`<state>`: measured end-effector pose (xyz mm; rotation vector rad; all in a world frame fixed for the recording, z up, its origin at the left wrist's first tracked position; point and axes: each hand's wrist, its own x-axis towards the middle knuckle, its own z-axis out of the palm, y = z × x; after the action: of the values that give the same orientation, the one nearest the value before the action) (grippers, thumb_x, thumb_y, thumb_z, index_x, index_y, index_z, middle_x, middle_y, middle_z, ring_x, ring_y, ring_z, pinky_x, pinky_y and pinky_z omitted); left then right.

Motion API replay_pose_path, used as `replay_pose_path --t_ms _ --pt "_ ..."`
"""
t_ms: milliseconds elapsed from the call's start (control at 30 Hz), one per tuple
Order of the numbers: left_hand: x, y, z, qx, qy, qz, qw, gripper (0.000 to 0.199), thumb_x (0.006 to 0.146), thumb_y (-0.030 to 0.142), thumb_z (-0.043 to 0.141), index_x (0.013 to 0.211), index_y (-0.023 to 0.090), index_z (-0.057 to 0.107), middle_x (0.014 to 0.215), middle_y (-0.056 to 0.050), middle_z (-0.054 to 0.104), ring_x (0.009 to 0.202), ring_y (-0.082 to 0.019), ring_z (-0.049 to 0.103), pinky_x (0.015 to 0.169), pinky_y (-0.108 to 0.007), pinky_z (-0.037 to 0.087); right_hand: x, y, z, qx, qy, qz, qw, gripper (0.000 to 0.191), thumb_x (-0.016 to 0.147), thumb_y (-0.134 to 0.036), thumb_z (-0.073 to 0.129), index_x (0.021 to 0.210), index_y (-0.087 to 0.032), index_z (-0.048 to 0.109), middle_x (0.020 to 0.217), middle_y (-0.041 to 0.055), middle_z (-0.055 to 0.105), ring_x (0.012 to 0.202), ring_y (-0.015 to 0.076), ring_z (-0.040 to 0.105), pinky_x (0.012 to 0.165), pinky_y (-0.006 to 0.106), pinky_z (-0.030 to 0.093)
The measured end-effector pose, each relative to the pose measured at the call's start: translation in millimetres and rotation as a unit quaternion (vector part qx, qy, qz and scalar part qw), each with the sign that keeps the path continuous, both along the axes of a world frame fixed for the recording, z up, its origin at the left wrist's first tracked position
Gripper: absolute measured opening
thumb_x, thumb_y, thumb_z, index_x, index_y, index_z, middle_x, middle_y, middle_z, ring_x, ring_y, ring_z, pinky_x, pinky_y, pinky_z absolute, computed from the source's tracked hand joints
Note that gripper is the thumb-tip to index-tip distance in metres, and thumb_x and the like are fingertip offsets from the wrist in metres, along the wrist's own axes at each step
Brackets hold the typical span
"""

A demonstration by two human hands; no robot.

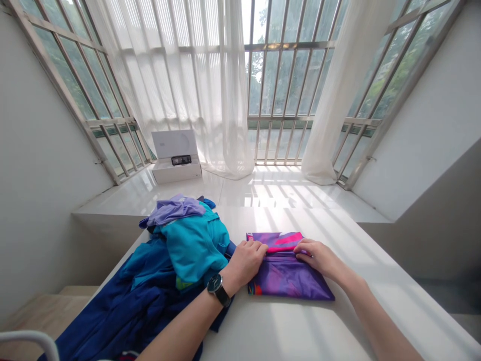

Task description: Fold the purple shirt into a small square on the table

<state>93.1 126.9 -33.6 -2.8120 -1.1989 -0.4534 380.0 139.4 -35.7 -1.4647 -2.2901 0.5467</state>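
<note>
The left hand (246,262) and right hand (314,254) lie palm-down, fingers together, pressing on a folded purple-and-pink garment (289,281); neither pinches. The garment lies flat on a white table (300,328), its left edge just beside a heaped pile of clothing: a teal garment (195,248), a navy garment (124,306) and a lilac garment (173,210). A black wristwatch (218,290) sits on the left wrist. Farther out, an open white box (176,168) stands on a window ledge (263,190) before sheer white curtains (188,90).

Blue clothes (188,255) block the left hand (246,263); tabletop (376,260) spreads rightward.
</note>
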Motion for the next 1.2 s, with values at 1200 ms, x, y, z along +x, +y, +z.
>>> replay_pose_path --t_ms 1200 --pt "3 6 -7.1 0.013 0.006 0.048 0.999 0.012 0.096 0.023 0.057 0.093 0.016 0.066 0.098 -0.008 0.069 0.093 -0.026 0.062 0.082 -0.039 0.05 -17 -7 11.0 0.079 -0.098 0.023 0.992 0.026 0.091 -0.026 0.048 0.087 -0.024 0.073 0.091 0.0065 0.073 0.087 0.0234 0.065 0.079 0.036 0.05"
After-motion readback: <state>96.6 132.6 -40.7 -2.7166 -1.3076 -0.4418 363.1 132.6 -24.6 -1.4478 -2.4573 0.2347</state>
